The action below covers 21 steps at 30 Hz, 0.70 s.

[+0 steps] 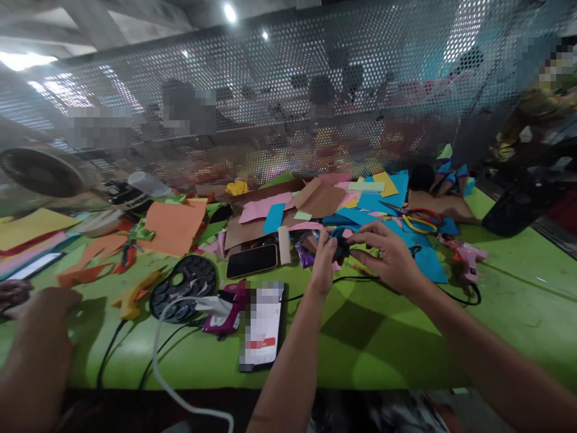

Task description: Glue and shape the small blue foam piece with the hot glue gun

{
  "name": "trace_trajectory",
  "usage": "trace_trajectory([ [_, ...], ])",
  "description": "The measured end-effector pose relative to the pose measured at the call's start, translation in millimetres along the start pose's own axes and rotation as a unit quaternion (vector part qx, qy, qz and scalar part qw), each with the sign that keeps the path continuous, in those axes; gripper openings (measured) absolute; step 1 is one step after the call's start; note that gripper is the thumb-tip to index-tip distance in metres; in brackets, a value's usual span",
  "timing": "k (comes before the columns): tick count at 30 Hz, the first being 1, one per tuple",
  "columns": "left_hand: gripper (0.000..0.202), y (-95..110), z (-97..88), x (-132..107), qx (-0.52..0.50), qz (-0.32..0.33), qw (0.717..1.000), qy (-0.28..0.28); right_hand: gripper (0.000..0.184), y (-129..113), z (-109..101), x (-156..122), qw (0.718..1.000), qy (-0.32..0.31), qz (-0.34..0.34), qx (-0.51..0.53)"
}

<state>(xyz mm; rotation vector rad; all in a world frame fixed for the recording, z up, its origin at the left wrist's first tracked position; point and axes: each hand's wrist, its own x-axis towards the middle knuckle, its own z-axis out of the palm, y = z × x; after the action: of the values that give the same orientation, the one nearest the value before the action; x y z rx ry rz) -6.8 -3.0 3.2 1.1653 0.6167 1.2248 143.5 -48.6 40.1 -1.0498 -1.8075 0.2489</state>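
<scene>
Here, in the head view, both hands were close together above a green worktop littered with coloured paper scraps. A small dark-blue piece sat directly between them, pinched from either side. The left hand gripped its left end, thumb raised. The right hand curled over it, fingers bent onto its top edge. Its long axis seemed to run from one hand across to the other, though the fingers hid much of it. It looked thin, curled and matte. Beyond the right fingers lay red-and-yellow scissors, and to their right a pink glue gun.
</scene>
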Motion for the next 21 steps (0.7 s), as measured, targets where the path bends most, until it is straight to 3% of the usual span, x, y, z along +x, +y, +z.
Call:
trace_trajectory([
  [5,0.038,2.1,-0.1,-0.4,0.018,-0.019,1.000,-0.013,0.009,4.8,-2.8,2.0,0.998,-0.066,-0.008,-0.009],
  [12,0.058,-1.1,-6.0,-1.9,0.055,-0.106,0.992,-0.045,0.009,7.8,-4.8,2.8,0.999,-0.042,0.029,0.004],
  [21,0.055,7.6,0.0,-5.2,0.090,-0.101,0.989,-0.067,0.014,8.9,-2.9,0.5,0.998,-0.046,0.030,-0.017],
])
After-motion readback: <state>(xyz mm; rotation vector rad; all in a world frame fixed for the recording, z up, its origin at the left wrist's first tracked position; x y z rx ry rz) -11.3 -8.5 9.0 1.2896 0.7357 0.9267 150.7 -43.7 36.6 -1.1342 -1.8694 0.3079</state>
